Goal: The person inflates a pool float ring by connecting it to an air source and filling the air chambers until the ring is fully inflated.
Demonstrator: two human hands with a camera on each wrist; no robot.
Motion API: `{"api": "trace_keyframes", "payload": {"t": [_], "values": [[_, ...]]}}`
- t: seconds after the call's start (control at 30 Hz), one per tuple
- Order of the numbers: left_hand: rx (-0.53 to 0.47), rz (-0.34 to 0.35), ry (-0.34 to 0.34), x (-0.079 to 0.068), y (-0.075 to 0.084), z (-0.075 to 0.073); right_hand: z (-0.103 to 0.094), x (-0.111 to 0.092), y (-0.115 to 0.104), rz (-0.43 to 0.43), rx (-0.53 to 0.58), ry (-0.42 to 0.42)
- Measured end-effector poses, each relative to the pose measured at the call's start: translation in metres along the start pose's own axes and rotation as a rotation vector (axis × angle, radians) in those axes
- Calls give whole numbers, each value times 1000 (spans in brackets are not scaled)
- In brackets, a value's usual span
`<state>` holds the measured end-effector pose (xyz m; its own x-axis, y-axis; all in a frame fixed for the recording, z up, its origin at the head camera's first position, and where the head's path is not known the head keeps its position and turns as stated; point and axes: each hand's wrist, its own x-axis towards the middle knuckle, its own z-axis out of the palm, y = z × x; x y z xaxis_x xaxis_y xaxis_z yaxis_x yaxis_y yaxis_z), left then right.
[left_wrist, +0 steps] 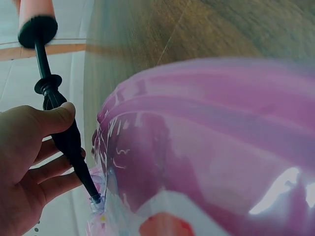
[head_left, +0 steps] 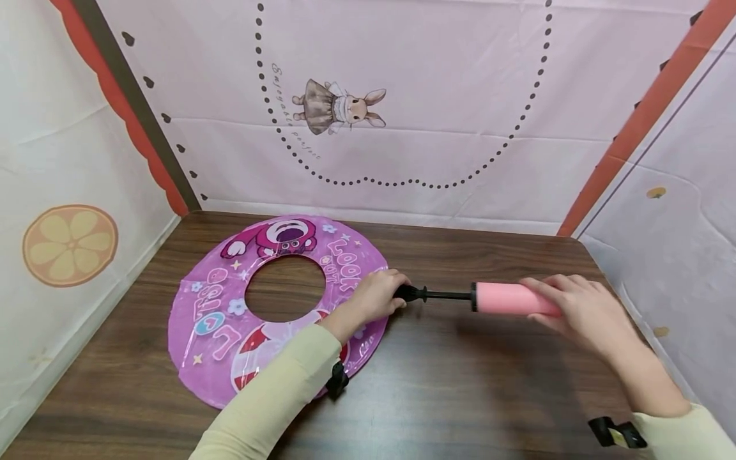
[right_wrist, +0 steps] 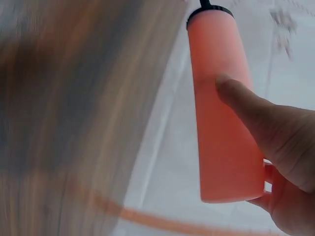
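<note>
Seemingly inflating the purple swim ring (head_left: 227, 291), lying on the left part of the wooden table (head_left: 437, 396). Pinching the black nozzle (left_wrist: 68, 137) at the clear valve (left_wrist: 95, 201) between thumb and fingers of the left hand (head_left: 376, 295); gripping the pink pump barrel (head_left: 512, 299) in the right hand (head_left: 592, 313), with the black rod (head_left: 448, 295) exposed. Next, probably calls for steadying the nozzle while pushing the barrel toward the ring.

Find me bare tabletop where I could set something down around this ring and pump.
Bare wooden tabletop lies behind the pink hand pump, up to the fabric backdrop. Another patch lies in front of the pump, between the left sleeve and right sleeve. It's crowded at the right edge of the swim ring, where the left hand holds the black nozzle.
</note>
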<state>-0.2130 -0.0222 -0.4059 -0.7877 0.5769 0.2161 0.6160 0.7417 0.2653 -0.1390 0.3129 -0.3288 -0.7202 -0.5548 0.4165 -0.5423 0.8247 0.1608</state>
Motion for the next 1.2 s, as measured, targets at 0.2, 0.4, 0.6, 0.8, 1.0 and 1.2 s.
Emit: {"api": "trace_keyframes", "payload": {"t": [0.2,0.4,0.6,0.8,1.0,1.2], "values": [[-13,-10,-17,1,0,0,-20,-20,25,40,-12,1],[15,20,7,-1,0,0,-4,2,-3,-38,-10,-18],[68,46,1,-1,3,1,13,32,-41,-29,-49,-99],[85,34,8,0,5,4,23,47,-56,-18,-70,-136],[67,52,17,2,4,3,29,43,-52,-32,-84,-67],[3,-6,9,-2,2,1,24,35,-43,-77,-58,-4]]}}
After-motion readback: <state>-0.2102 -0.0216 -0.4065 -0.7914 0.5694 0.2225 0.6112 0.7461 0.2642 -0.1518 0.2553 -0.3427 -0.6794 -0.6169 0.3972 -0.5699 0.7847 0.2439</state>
